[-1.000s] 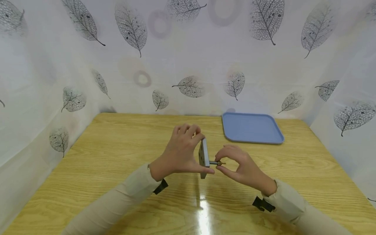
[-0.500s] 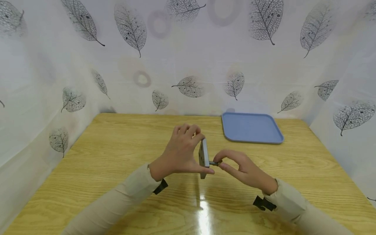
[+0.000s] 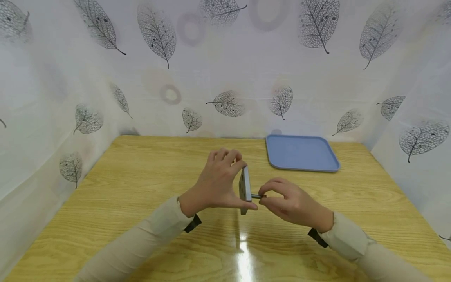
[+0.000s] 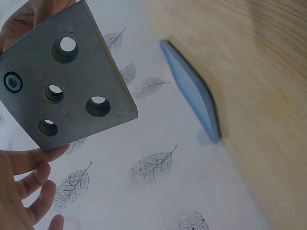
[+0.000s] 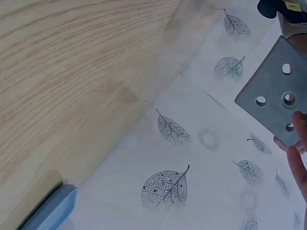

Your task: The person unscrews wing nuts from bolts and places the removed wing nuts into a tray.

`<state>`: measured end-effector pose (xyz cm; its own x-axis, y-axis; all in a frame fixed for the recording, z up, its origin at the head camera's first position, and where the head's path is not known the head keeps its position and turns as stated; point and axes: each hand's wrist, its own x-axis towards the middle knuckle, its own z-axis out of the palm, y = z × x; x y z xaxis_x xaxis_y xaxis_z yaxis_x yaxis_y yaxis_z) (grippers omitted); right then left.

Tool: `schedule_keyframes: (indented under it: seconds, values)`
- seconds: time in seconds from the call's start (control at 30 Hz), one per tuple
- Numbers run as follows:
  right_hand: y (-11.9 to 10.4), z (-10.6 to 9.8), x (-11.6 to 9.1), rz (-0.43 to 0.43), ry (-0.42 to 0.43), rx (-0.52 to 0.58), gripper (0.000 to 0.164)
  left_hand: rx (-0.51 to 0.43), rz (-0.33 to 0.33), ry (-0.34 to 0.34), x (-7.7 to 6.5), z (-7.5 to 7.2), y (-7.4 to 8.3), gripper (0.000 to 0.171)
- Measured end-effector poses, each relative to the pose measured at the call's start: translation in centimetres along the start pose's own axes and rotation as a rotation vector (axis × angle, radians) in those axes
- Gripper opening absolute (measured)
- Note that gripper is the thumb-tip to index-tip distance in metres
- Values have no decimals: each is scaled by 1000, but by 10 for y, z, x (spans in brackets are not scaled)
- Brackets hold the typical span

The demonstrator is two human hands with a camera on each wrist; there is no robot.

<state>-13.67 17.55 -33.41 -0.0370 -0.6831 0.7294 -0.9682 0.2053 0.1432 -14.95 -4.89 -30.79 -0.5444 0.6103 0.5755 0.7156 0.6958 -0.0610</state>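
Note:
My left hand (image 3: 220,184) holds a square grey metal plate (image 3: 246,184) on edge above the table, thumb and fingers on opposite edges. Several round holes go through this plate (image 4: 72,81), one of them threaded. The hole near the left corner is filled by a round, ringed bolt head (image 4: 13,82). A thin steel bolt (image 3: 256,196) sticks out of the plate's right side. At its free end my right hand (image 3: 296,203) pinches a small brass-coloured nut (image 3: 264,196), mostly hidden by the fingertips.
A blue tray (image 3: 303,152) lies at the back right of the wood-grain table (image 3: 158,168). White leaf-printed sheeting (image 3: 239,78) stands behind the table and at both sides.
My right hand has shifted its fingers on the bolt's end and rolled over slightly, covering most of the brass-coloured nut. My left hand and the plate have stayed almost still.

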Motion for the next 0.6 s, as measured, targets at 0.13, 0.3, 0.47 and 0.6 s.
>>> schedule_keyframes:
  seconds: [0.13, 0.3, 0.47, 0.6]
  values:
    - [-1, -1, 0, -19, -19, -22, 24, 2, 5, -4, 0, -1, 1, 89]
    - [-1, -2, 0, -31, -10, -37, 23, 5, 13, -2, 0, 0, 0, 90]
    - [-1, -1, 0, -27, 28, 0, 19, 0, 16, 6, 0, 0, 0, 90]
    - [0, -2, 0, -20, 47, 45, 19, -10, 26, 24, 0, 0, 0, 89]
